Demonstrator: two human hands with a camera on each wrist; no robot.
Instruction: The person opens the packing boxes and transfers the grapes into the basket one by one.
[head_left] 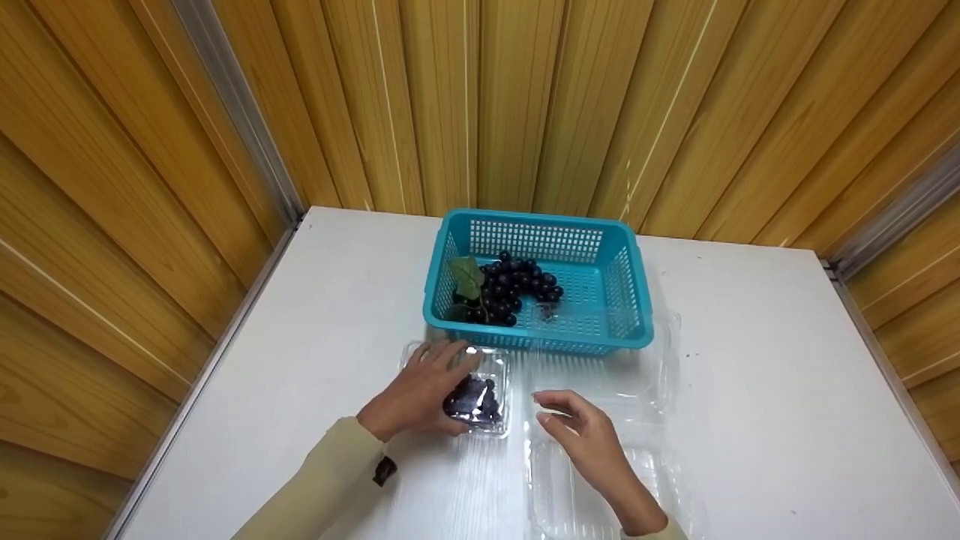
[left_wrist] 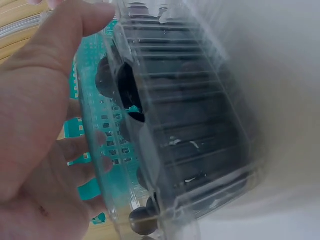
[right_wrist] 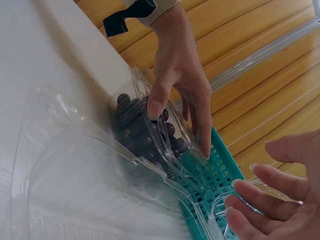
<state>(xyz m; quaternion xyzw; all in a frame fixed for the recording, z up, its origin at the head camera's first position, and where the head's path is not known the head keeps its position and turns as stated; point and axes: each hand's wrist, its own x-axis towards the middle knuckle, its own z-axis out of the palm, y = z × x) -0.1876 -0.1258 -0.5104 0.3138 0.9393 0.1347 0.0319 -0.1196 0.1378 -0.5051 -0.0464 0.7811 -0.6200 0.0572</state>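
My left hand (head_left: pixel 424 394) spans the top of a clear plastic clamshell box (head_left: pixel 504 375), its thumb at the near edge and its fingers reaching over the lid. Dark grapes (head_left: pixel 480 405) show through the box walls; in the left wrist view the ribbed side of the box (left_wrist: pixel 185 115) is close to the palm. My right hand (head_left: pixel 589 442) is held above a second clamshell (head_left: pixel 551 495), which lies opened out with its lid half (head_left: pixel 600 382) toward the basket. Nothing is between the loosely bent right fingers.
Behind the boxes stands a turquoise basket (head_left: pixel 540 217) holding a bunch of dark grapes (head_left: pixel 514 285) with a green leaf (head_left: pixel 466 277). The open lid overlaps its near right corner in the head view. Wood-patterned panels (head_left: pixel 510 97) enclose the white table (head_left: pixel 337 300).
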